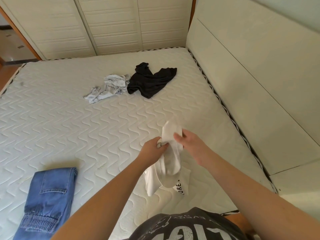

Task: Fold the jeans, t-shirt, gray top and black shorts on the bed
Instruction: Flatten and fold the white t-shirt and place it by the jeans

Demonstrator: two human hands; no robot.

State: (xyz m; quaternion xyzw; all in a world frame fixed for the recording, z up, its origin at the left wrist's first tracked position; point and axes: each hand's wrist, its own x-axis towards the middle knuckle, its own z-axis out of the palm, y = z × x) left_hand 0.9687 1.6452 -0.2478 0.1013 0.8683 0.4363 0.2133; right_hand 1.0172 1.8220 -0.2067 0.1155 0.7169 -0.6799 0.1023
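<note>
While both hands work at the middle of the bed [69, 104], the left hand [152, 148] pinches a bunched fold of the white t-shirt [170, 163], and the right hand [188, 144] grips its upper edge with curled fingers, so the cloth hangs down toward 6 o'clock. Folded jeans [50, 194] lie at 8 o'clock. Crumpled at 12 o'clock, the gray top [109, 88] touches the black shorts [152, 80] just to its right.
</note>
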